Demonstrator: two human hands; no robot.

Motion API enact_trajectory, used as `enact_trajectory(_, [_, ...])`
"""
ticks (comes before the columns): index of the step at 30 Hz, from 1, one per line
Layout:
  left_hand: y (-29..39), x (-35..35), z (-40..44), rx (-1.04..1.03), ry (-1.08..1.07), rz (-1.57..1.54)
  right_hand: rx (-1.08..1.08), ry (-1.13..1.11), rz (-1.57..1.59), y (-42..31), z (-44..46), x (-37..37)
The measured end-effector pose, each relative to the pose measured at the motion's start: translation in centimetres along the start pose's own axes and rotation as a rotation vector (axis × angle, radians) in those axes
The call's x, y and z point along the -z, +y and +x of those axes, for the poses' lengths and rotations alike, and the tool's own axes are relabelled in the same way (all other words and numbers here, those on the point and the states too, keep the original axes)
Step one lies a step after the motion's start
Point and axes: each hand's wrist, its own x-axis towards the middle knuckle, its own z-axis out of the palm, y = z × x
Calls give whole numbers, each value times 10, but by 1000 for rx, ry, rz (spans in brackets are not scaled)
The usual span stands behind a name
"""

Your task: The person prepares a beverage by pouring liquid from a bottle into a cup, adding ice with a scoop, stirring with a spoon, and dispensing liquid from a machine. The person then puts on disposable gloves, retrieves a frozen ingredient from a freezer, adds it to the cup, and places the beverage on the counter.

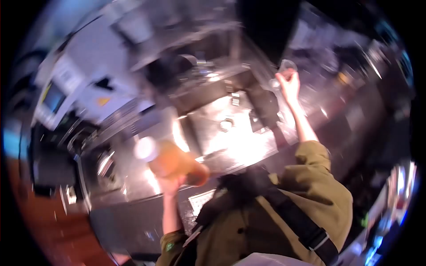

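My left hand (172, 182) is closed round an orange bottle (171, 160) with a white cap (146, 149). The bottle lies tilted, its cap toward the upper left, and is blurred by motion. Farther off on the right, my right hand (288, 80) has its fingers closed on a small clear cup (288, 66) above the steel counter. Between the two hands lies a brightly lit steel sink (222, 128) with a dark rim.
At the upper left stands a white machine (95, 75) with a screen (53, 97). A dark device (53, 159) is at the far left. Blurred items lie on the right counter (326, 95). An orange-brown floor (53, 230) shows at the lower left.
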Motion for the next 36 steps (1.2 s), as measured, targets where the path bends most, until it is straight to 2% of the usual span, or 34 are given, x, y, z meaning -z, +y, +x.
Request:
enact_trajectory(1, [9,-18,1,-108,-20,-50,-94,45,-141,21,-9,31])
enact_trajectory(2, [8,-28,13,-226,-11,-100,-78,104,-239,51,-14,44])
enact_trajectory(3, [1,-46,20,-281,-3,-91,96,208,-349,87,-11,60])
enact_trajectory(4, [-12,-58,27,-335,19,-80,-36,141,-349,104,-6,69])
enact_trajectory(5, [-20,-71,33,-396,48,-70,18,147,-358,126,-5,73])
enact_trajectory(6, [-20,-90,35,-385,20,-67,77,147,-363,146,-2,78])
enact_trajectory(8, [-16,-146,22,-362,-26,-50,21,113,-362,172,-1,96])
enact_trajectory(10, [-13,-198,16,-286,-28,-12,-172,-118,-208,157,8,116])
enact_trajectory(11, [-9,-217,13,-244,-34,22,-101,-187,-302,151,8,127])
enact_trajectory(12, [-11,-232,9,-231,-80,28,-158,-191,-301,151,7,139])
enact_trajectory(14, [-16,-270,14,-230,-160,-1,-24,-169,-284,111,16,177])
enact_trajectory(16, [-4,-315,16,-221,-243,-54,-122,-495,221,42,36,204])
enact_trajectory(18, [4,-350,13,-244,-270,-26,101,-809,187,-36,50,223])
enact_trajectory(20, [4,-368,15,-222,-401,57,459,-930,-152,-69,56,222])
enact_trajectory(21, [1,-372,19,-278,-461,144,564,-942,-375,-74,54,216])
enact_trajectory(22, [0,-377,22,-340,-516,227,549,-1043,-412,-74,58,218])
enact_trajectory(24, [7,-386,24,-233,-587,165,515,-1236,-490,-73,75,219])
enact_trajectory(25, [5,-387,30,-230,-645,200,547,-1258,-420,-71,81,228])
enact_trajectory(28, [18,-392,40,-177,-866,151,719,-1143,-45,-45,82,239])
enact_trajectory(29, [14,-392,47,-139,-955,97,764,-1177,-4,-43,85,246])
enact_trajectory(32, [20,-391,53,-73,-1060,113,744,-1222,158,-42,85,265])
enact_trajectory(33, [20,-392,58,-80,-1116,59,760,-1186,163,-41,86,267])
enact_trajectory(36, [19,-386,57,-23,-1045,22,908,-779,-160,-16,113,277])
